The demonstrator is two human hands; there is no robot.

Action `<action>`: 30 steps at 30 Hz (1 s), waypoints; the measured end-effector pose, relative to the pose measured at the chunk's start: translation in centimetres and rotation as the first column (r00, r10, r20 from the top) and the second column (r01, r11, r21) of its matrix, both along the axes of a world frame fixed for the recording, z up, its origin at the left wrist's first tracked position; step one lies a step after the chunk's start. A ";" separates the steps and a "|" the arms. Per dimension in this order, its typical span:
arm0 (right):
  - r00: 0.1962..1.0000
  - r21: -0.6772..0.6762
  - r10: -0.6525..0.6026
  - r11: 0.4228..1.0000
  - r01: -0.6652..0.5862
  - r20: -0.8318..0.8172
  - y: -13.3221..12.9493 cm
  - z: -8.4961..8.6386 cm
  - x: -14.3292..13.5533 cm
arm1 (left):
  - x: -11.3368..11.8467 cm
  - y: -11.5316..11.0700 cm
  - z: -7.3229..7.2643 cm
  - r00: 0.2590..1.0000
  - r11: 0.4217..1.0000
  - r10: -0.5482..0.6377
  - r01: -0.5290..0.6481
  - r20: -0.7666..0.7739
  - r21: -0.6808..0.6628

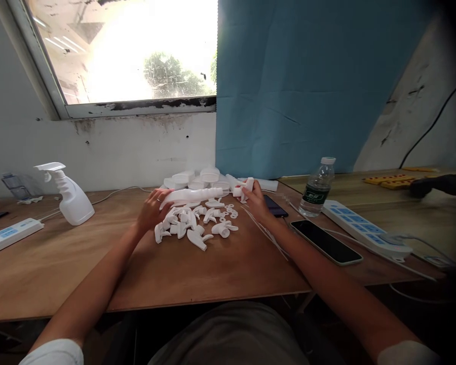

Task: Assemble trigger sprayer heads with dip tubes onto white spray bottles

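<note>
Bottle (193,196): sideways, your left fingers (161,196) curled around its base
Sprayer head (247,189): pinched by your right fingers (257,191), near the neck

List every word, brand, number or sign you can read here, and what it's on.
Nothing reads clearly.
Water bottle: pale characters on a dark label, too blurred.
Left power strip and right power strip: blue patches, any print too small.
Held white bottle, spray bottle: no lettering visible.
</note>
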State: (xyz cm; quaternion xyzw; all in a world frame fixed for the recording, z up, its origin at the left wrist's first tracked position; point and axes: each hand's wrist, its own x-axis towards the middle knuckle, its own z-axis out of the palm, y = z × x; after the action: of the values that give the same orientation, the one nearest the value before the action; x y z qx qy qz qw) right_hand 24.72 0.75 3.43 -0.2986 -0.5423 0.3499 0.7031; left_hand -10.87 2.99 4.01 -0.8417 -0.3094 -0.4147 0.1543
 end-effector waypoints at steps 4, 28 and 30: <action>0.992 0.032 0.078 0.996 -0.081 0.098 -2.1 0.5 -1.4 | 1.9 -1.5 -0.1 0.989 0.992 -0.099 0.106 0.108 -0.062; 0.855 -0.017 0.518 0.855 -0.518 -0.030 -8.6 7.0 -6.1 | 10.4 -11.1 -3.1 0.897 0.689 -0.332 0.443 0.293 -0.574; 0.848 -0.025 0.530 0.847 -0.531 -0.018 -8.7 7.0 -6.3 | 10.3 -10.8 -2.4 0.894 0.694 -0.347 0.448 0.283 -0.565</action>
State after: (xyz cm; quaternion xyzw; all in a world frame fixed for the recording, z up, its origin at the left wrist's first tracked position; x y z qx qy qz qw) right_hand 18.42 -7.91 10.43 -0.1456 -0.5948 0.5396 0.5778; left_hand -0.58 -7.85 1.58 -0.8572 -0.2485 -0.3778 -0.2466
